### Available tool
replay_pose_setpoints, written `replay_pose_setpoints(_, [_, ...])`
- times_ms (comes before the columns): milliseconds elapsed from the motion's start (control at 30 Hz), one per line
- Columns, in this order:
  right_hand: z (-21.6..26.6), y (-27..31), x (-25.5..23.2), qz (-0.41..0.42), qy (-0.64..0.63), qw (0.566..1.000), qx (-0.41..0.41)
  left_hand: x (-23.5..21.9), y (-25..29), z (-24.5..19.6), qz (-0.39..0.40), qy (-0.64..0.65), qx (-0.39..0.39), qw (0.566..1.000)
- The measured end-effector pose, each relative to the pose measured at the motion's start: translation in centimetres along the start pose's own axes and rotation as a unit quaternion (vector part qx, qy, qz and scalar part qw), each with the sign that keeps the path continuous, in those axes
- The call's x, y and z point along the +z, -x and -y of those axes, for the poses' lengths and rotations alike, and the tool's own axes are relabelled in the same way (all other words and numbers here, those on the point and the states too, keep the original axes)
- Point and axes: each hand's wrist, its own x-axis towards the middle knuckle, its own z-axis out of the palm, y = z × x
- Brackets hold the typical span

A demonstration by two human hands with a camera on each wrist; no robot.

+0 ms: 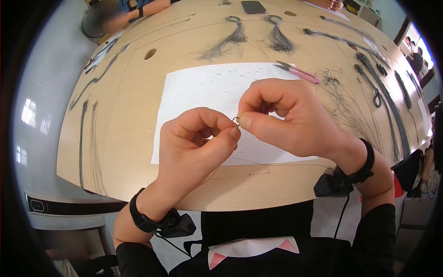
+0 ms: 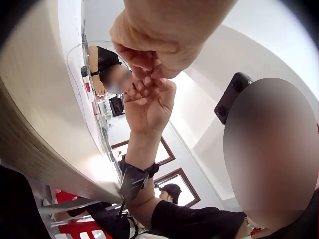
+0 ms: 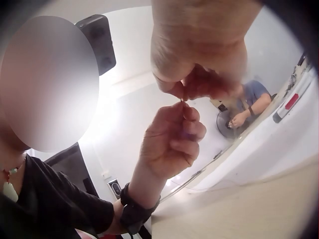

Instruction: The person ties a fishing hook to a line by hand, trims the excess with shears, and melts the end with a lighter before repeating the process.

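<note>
Over the white paper (image 1: 184,106), my two hands meet fingertip to fingertip. Between thumb and forefinger, my left hand (image 1: 189,143) pinches a thin dark strand (image 1: 236,119), which bends in a tiny loop at the fingertips. My right hand (image 1: 300,120) pinches the same strand just above and to the right. A fine thread (image 1: 277,164) trails from below the hands across the paper's near edge. In the right wrist view, the left hand (image 3: 172,142) is just below the right hand's fingertips. The other fingers of both hands are curled in. Small dark specks dot the paper.
Pink-handled snips (image 1: 302,74) lie at the paper's far right corner. Looped grey strand bundles (image 1: 237,34) rest at the back, and more long bundles (image 1: 383,101) line the right side. Thin strands (image 1: 94,143) lie on the left. Another person's arm (image 1: 147,9) shows across the table.
</note>
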Motion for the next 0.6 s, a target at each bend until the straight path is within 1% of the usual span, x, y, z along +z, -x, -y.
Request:
replay_pose_setpoints(67, [0.0,0.03,-0.06,-0.002,-0.013,1.0,-0.003,-0.01,0.01,-0.09,0.004,-0.006,-0.009,1.0])
replay_pose_setpoints(133, [0.11,0.06,-0.25,0.008,0.04,0.999,-0.008,0.06,0.0,0.08,0.007,-0.011,-0.017,1.0])
replay_pose_setpoints(200, [0.09,0.09,-0.21,0.006,0.034,0.999,-0.01,0.27,-0.09,0.58,-0.006,-0.003,0.026,1.0])
replay_pose_setpoints(233, [0.09,0.1,-0.19,0.005,0.027,1.0,-0.012,0.35,-0.06,0.5,-0.006,-0.003,0.026,1.0])
replay_pose_setpoints(267, [0.19,0.11,-0.19,0.005,0.027,1.0,-0.012,0.43,0.0,0.36,-0.013,0.01,0.009,1.0])
replay_pose_setpoints(300, [0.36,0.13,-0.2,0.003,0.003,1.0,0.013,0.47,0.05,0.27,-0.019,0.023,-0.008,1.0])
replay_pose_setpoints(333, [0.47,0.14,-0.2,0.002,-0.021,0.999,0.038,0.46,0.08,0.36,-0.02,0.023,-0.008,1.0])
replay_pose_setpoints(400, [0.16,0.15,-0.13,0.0,-0.027,0.999,0.039,0.38,0.13,0.61,-0.012,0.053,-0.005,0.998])
replay_pose_setpoints(500, [0.27,0.12,-0.08,-0.001,-0.032,0.998,0.05,0.3,0.35,0.31,-0.008,0.061,-0.024,0.998])
replay_pose_setpoints(600, [0.38,0.13,-0.07,0.001,-0.031,0.998,0.06,0.38,0.37,0.49,-0.015,0.053,-0.014,0.998])
